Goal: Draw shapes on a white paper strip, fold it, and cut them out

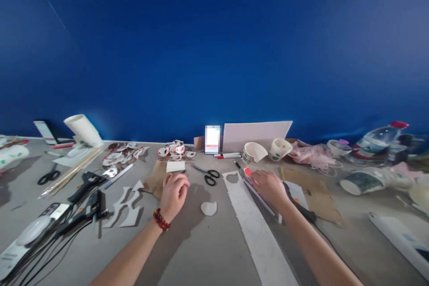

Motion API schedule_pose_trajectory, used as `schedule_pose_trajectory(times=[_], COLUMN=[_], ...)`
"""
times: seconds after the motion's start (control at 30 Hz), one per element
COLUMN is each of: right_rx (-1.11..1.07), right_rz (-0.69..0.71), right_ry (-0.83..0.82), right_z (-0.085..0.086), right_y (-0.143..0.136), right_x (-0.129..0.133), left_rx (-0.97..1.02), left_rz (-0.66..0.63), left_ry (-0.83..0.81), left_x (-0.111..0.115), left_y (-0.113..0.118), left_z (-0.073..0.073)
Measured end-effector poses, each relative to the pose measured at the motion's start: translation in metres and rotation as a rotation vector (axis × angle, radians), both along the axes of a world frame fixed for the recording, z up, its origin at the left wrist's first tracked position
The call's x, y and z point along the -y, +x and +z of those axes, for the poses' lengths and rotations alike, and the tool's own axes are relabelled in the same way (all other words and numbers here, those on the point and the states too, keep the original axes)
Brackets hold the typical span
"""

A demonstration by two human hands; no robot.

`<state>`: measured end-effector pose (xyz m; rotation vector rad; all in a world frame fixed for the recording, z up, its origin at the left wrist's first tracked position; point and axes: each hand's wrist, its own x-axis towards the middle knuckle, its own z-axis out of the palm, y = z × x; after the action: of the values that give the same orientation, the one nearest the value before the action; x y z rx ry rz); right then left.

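Observation:
My left hand [174,194], with a red bead bracelet on its wrist, has its fingers curled at the near edge of a small white block [175,166]; what its fingertips hold, if anything, is hidden. My right hand [268,184] reaches to a small red piece [248,172] beside a long white paper strip [256,228] with a cut-out near its far end. Its fingertips are too small to make out. Between my hands lie black-handled scissors [209,175] and a white leaf-shaped cutout [209,208].
Glue guns [87,208] with cables and white paper offcuts [127,205] lie at the left. Paper cups [254,152], a phone [212,139] and a white board [256,136] stand at the back. Brown paper [311,192] and a plastic bottle [375,143] are at the right.

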<state>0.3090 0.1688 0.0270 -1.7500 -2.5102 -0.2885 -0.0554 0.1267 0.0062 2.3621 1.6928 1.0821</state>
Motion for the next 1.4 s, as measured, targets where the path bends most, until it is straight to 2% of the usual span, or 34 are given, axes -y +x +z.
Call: schedule_pose_trajectory(times=[0.13,0.33,0.47,0.57,0.73,0.9,1.03,1.23,1.4], right_rx=[0.02,-0.023,-0.097,-0.186,-0.282,-0.337,-0.375,-0.405,-0.416], right_rz=[0.002,-0.001,0.024,0.053,0.157,0.2,0.198,0.244,0.286], right_ry=[-0.001,0.048,0.107,0.146,0.075,0.019,0.01,-0.016,-0.054], right_z=[-0.002,-0.006,-0.004,-0.001,0.0,-0.002,-0.001,-0.001,0.0], right_y=[0.0,0.005,0.004,0.001,-0.012,-0.018,-0.014,-0.016,-0.027], right_x=[-0.001,-0.001,0.007,0.014,0.018,0.02,0.026,0.027,0.024], left_rx=[0.007,0.037,-0.011,-0.084,-0.253,-0.308,-0.263,-0.073,0.027], left_rz=[0.067,0.262,0.3,0.302,0.149,0.025,-0.007,0.038,0.018], left_ry=[0.048,0.157,0.145,0.099,-0.012,-0.06,-0.076,-0.102,-0.152], left_x=[-0.007,-0.024,-0.031,-0.038,-0.052,-0.06,-0.059,-0.044,-0.03], left_y=[-0.012,-0.058,-0.087,-0.098,-0.085,-0.073,-0.078,-0.088,-0.07], left_z=[0.002,0.014,0.025,0.026,0.015,0.011,0.015,0.021,0.024])
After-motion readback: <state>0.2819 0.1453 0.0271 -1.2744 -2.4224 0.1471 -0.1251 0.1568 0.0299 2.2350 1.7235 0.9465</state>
